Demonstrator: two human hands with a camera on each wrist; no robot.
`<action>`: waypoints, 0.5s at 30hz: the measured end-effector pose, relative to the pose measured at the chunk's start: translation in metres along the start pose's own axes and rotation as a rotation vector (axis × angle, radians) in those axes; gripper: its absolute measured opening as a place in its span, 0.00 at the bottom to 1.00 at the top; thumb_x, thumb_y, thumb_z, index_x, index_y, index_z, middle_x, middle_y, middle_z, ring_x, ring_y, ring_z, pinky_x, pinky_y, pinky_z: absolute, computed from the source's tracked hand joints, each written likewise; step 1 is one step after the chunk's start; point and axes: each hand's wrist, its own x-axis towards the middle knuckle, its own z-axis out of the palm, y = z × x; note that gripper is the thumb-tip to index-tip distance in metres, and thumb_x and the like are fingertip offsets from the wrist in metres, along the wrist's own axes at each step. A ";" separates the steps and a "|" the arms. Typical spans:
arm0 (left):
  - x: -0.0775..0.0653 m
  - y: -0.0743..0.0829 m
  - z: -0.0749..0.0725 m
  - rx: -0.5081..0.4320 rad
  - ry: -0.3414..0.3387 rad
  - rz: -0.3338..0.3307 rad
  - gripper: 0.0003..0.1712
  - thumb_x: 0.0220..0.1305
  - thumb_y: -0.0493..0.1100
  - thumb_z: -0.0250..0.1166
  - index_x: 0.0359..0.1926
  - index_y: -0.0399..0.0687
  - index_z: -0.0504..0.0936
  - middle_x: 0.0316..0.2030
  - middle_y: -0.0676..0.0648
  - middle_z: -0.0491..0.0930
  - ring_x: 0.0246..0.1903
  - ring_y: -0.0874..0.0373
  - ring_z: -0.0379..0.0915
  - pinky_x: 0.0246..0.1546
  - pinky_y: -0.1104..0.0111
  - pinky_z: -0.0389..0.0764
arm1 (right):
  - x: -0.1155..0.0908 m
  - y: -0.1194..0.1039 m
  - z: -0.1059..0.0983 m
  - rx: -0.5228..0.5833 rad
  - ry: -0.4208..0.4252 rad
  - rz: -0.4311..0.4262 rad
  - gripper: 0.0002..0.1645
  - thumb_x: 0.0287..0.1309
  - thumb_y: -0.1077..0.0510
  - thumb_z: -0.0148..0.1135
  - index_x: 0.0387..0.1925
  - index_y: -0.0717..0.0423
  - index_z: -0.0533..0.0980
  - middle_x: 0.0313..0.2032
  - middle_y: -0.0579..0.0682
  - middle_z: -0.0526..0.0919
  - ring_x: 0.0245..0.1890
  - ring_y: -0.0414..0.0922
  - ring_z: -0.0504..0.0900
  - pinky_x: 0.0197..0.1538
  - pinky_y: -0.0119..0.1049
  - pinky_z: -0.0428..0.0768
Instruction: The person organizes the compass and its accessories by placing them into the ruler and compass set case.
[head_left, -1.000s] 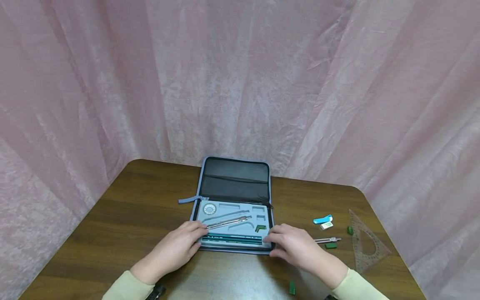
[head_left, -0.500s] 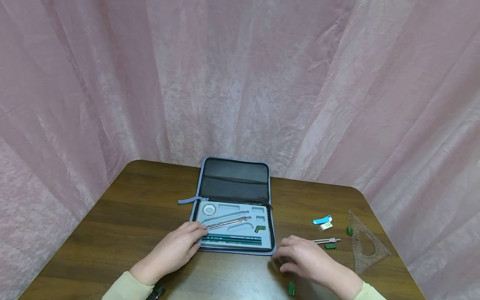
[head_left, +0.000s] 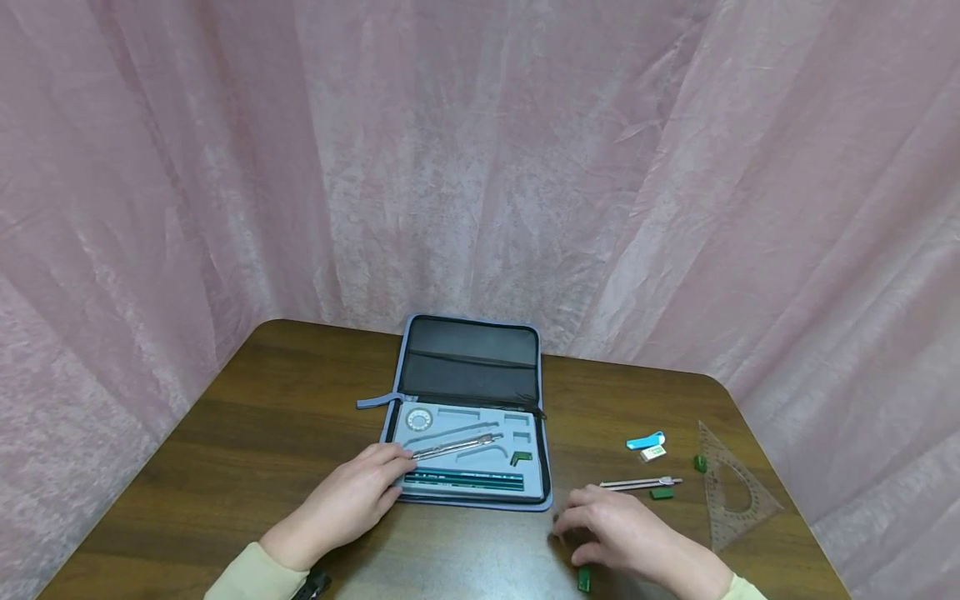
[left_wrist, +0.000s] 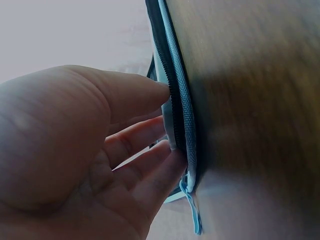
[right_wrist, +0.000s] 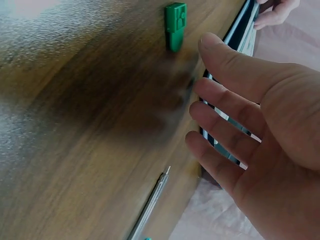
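An open zip case [head_left: 550,471] holds a light-blue moulded tray. In the tray lie a silver drawing compass [head_left: 457,447], dark-green pencils [head_left: 465,478], a green angled piece [head_left: 521,457] and a round white dial-like piece [head_left: 418,419]. My left hand [head_left: 348,493] rests at the case's front-left corner; in the left wrist view its thumb touches the zipper edge [left_wrist: 182,85]. Over the table, right of the case, my right hand [head_left: 618,532] hovers with fingers spread and nothing held. Near its thumb lies a green plastic piece [right_wrist: 175,26], partly hidden in the head view.
Right of the case lie a second compass [head_left: 641,483], a small green block [head_left: 662,493], a white eraser [head_left: 652,452] and a blue item [head_left: 645,440]. Farther right are another green piece [head_left: 700,462] and a clear set square [head_left: 716,508]. A pink curtain [head_left: 480,167] hangs behind the table.
My right hand has left the case's front-right edge and moved right and toward me, beside the nearest green piece. My left hand stays at the corner.
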 end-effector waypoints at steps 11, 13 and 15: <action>0.000 0.001 -0.001 -0.006 -0.021 -0.020 0.21 0.70 0.35 0.77 0.63 0.42 0.88 0.63 0.43 0.84 0.66 0.45 0.78 0.64 0.49 0.84 | -0.009 0.004 0.005 -0.027 0.015 -0.017 0.19 0.54 0.50 0.88 0.47 0.40 0.90 0.48 0.35 0.83 0.46 0.31 0.79 0.44 0.31 0.84; 0.000 0.001 -0.001 -0.008 -0.026 -0.019 0.22 0.70 0.35 0.77 0.63 0.43 0.88 0.63 0.43 0.84 0.66 0.45 0.78 0.64 0.48 0.84 | -0.012 0.004 0.006 -0.035 0.034 -0.038 0.19 0.53 0.50 0.88 0.47 0.40 0.90 0.48 0.35 0.83 0.46 0.31 0.79 0.44 0.30 0.83; 0.000 0.001 -0.002 -0.010 -0.027 -0.018 0.22 0.70 0.35 0.77 0.63 0.43 0.88 0.63 0.43 0.84 0.66 0.45 0.78 0.63 0.48 0.84 | -0.014 0.005 0.007 -0.034 0.042 -0.055 0.19 0.53 0.50 0.88 0.46 0.40 0.90 0.48 0.35 0.82 0.46 0.31 0.79 0.44 0.30 0.83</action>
